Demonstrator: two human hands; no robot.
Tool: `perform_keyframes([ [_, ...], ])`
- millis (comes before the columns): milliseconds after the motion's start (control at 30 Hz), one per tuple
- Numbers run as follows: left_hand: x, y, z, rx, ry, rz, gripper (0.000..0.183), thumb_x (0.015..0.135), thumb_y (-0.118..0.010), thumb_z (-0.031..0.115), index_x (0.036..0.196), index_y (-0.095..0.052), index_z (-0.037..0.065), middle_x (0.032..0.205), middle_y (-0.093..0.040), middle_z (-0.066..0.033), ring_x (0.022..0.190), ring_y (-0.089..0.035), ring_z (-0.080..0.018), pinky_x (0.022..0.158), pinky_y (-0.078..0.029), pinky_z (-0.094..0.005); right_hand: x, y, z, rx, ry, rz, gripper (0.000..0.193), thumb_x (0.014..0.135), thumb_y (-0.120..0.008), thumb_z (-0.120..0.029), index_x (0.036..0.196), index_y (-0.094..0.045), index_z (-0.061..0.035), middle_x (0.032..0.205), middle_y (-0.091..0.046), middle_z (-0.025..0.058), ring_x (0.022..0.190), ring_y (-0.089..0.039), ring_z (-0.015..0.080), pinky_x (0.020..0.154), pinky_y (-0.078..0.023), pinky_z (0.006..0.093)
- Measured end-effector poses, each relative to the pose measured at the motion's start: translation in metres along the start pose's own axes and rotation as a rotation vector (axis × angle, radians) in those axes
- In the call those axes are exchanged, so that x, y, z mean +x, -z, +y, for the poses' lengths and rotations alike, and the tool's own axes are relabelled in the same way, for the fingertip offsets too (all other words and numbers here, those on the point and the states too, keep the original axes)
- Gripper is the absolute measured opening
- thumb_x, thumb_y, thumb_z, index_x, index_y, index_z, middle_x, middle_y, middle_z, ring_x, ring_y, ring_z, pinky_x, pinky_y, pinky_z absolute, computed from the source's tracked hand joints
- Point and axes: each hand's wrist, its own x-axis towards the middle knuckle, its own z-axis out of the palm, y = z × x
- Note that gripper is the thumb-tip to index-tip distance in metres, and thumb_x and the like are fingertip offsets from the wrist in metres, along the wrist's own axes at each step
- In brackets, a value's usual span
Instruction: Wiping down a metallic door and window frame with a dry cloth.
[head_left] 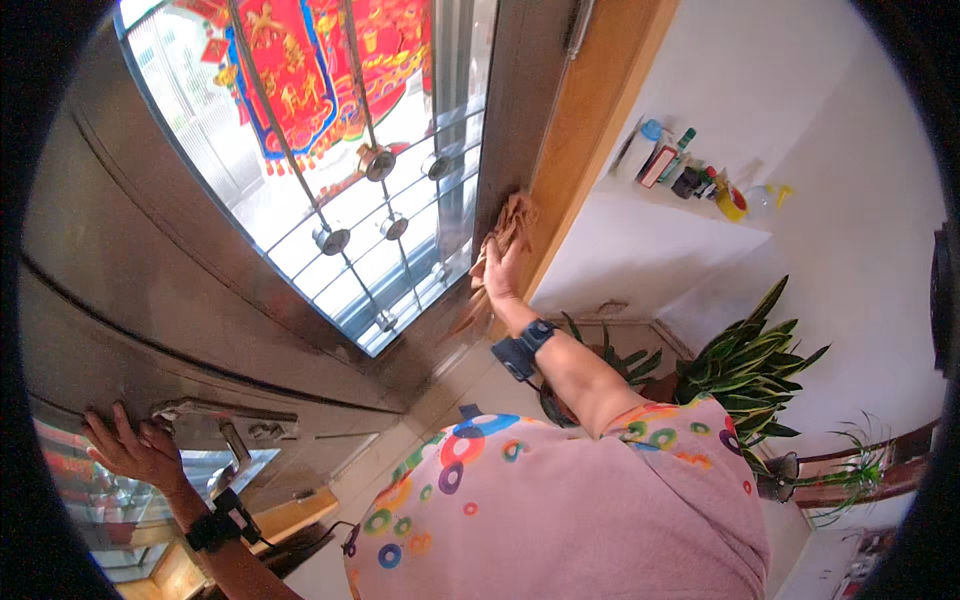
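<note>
Two arms reach out past a pink top (560, 510) with coloured rings, each wearing a dark strapped device at the wrist. Nearest the lower left, the left hand (130, 452) lies with its fingers spread beside the lever handle (232, 452) of a brown metal door (200, 270), seemingly braced on the door, though the exact contact is hard to make out. Farther out, the right hand (503, 268) has its grip closed on a crumpled brown cloth (517, 220), bunched above the fingers, with a loose part hanging below them. That cloth sits at the dark upright strip between the barred window (375, 162) and the orange wooden trim (595, 90). The step in hand looks like wiping this strip, with the left hand perhaps steadying the door. The next move, as I judge it, calls for even pressure through the cloth along the upright, its loose end gathered in and the fingers clear of the door's edge. Off to the right stands a striped-leaf plant (755, 365); beyond it, bottles (640, 145) line a white ledge (635, 215), and a red hanging (290, 90) shows through the window.
</note>
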Motion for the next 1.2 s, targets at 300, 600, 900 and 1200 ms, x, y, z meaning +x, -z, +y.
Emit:
perform_keyframes([
  [300,-0.007,0.002,-0.006,-0.009,0.030,-0.025,0.039,0.096,-0.031,0.032,0.122,-0.054,0.016,0.138,-0.041,-0.0136,0.129,-0.034,-0.0338,0.105,-0.019,-0.0535,0.088,0.077,-0.215,-1.365,1.302,-0.103,0.038,0.079,-0.053,-0.013,0.117,-0.055,-0.0092,0.130,-0.042,0.0114,0.114,-0.042,0.0302,0.092,-0.036,0.0415],
  [600,-0.010,0.006,-0.005,0.007,0.037,-0.081,0.037,0.095,-0.031,0.028,0.125,-0.050,0.017,0.139,-0.038,-0.0137,0.130,-0.033,-0.0360,0.106,-0.017,-0.0545,0.110,0.079,-0.356,-1.643,1.554,-0.110,0.028,0.074,-0.055,-0.014,0.099,-0.066,-0.0082,0.118,-0.054,0.0046,0.116,-0.042,0.0238,0.098,-0.031,0.0383],
  [900,-0.002,0.007,-0.003,0.025,0.032,-0.098,0.037,0.095,-0.030,0.026,0.126,-0.048,0.017,0.140,-0.037,-0.0136,0.130,-0.031,-0.0372,0.107,-0.016,-0.0550,0.157,0.068,-0.509,-1.660,1.720,-0.116,0.021,0.075,-0.057,-0.015,0.090,-0.070,-0.0075,0.117,-0.055,0.0039,0.114,-0.045,0.0233,0.097,-0.034,0.0379],
  [1200,-0.012,0.007,-0.003,0.043,0.035,-0.106,0.036,0.093,-0.034,0.023,0.126,-0.047,0.015,0.139,-0.036,-0.0191,0.129,-0.030,-0.0410,0.105,-0.016,-0.0590,0.168,0.038,-0.587,-1.346,1.565,0.124,0.028,0.078,-0.056,-0.017,0.104,-0.065,-0.0075,0.130,-0.046,0.0057,0.123,-0.037,0.0265,0.102,-0.031,0.0410],
])
